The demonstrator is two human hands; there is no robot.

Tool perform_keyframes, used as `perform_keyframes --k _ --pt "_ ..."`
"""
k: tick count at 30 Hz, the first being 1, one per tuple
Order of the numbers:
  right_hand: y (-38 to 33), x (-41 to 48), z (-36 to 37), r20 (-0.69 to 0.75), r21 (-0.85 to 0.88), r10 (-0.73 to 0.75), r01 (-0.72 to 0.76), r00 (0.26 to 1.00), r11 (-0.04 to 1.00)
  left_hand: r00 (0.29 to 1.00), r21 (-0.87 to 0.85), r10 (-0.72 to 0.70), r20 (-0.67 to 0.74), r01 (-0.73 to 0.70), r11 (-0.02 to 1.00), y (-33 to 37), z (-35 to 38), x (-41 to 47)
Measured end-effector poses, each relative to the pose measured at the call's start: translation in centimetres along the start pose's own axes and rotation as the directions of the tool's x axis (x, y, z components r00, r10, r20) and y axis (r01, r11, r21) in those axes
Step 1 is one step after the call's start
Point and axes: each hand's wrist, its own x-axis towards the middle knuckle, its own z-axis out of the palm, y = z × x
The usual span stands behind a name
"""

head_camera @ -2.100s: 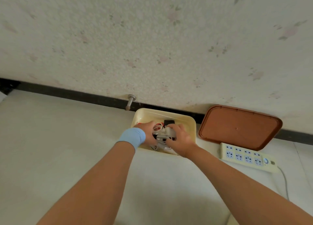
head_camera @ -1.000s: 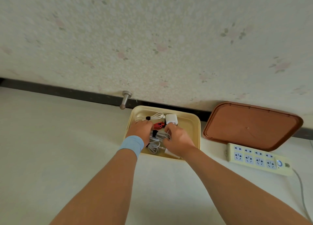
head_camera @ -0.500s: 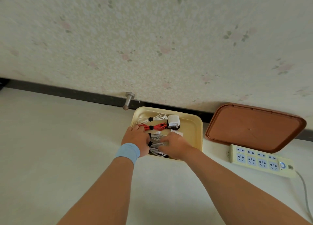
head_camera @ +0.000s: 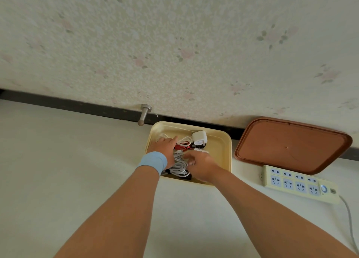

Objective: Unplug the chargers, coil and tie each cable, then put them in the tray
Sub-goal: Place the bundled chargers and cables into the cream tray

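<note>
Reaching into the tray (head_camera: 221,150), left hand (head_camera: 165,148) lies flat on cables (head_camera: 178,167); right hand (head_camera: 201,166) bends over them, grip unclear.

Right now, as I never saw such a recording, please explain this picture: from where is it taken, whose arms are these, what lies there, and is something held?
No machine: a person wears a camera on the head, looking down along both arms. Both hands are in a yellow tray on a pale surface by the wall. The left hand, above a blue wristband, rests flat on coiled cables; the right hand is at a white coil, its grip unclear. A white charger lies there. Rightwards: a power strip with nothing plugged in, and a brown tray.
</note>
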Motion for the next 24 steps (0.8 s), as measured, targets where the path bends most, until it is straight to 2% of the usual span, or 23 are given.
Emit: perform_keyframes --k 2,4,5,7,9,10,13,14,17,18,19,21,22,24 --pt "0.0 -0.1 -0.7 -0.201 0.038 -0.008 0.016 0.979 0.999 0.997 0.088 0.013 0.072 -0.019 0.996 -0.2 0.5 0.4" --pt "-0.1 0.0 -1.8 -0.353 -0.136 -0.067 0.020 0.933 0.991 0.995 0.126 -0.023 0.094 0.011 0.992 -0.2 1.0 0.3" --pt "0.0 0.3 -2.3 -0.375 -0.250 -0.106 0.010 0.921 0.968 0.998 0.120 -0.032 0.056 0.025 0.992 -0.2 1.3 0.2" --pt "0.1 0.8 -3.2 -0.305 -0.404 -0.125 -0.009 0.944 0.915 0.994 0.082 -0.023 -0.106 0.032 0.996 -0.3 1.7 -0.1" --pt "0.5 1.2 -3.8 -0.192 -0.435 -0.083 -0.009 0.978 0.900 0.977 0.037 0.014 -0.211 -0.006 0.999 -0.3 1.8 0.0" --pt "0.6 1.4 -3.9 -0.156 -0.428 -0.064 -0.009 0.986 0.904 0.984 0.013 0.028 -0.176 -0.026 1.000 -0.2 1.6 0.1" --pt "0.4 1.7 -3.9 -0.137 -0.421 -0.047 -0.015 0.990 0.907 0.999 -0.059 0.006 0.054 -0.003 0.998 0.2 0.8 0.1" --pt "0.3 1.7 -3.8 -0.148 -0.428 -0.053 -0.016 0.988 0.904 0.999 -0.055 0.019 0.042 -0.016 0.998 0.3 0.7 0.0" --pt "0.3 0.8 -3.5 -0.293 -0.373 -0.118 0.001 0.949 0.928 0.989 -0.112 0.068 -0.135 -0.083 0.990 0.5 0.8 -0.6" --pt "0.4 0.3 -3.4 -0.301 -0.367 -0.124 0.006 0.945 0.930 0.987 -0.119 0.077 -0.140 -0.094 0.988 0.6 0.9 -1.0" --pt "0.6 -0.1 -3.3 -0.242 -0.373 -0.108 0.010 0.964 0.928 0.992 -0.086 0.096 -0.087 -0.104 0.991 0.8 1.0 -1.3" --pt "0.9 -1.0 -2.5 0.002 -0.414 -0.026 0.025 1.000 0.910 0.989 0.009 0.117 0.090 -0.118 0.993 1.1 1.6 -1.8" --pt "0.9 -1.4 -2.1 0.095 -0.447 0.000 0.043 0.995 0.894 0.984 0.040 0.117 0.132 -0.123 0.992 1.2 1.8 -1.9" --pt "1.0 -2.0 -1.4 0.144 -0.458 0.009 0.058 0.990 0.887 0.985 0.084 0.124 0.117 -0.134 0.987 1.2 2.0 -1.8"
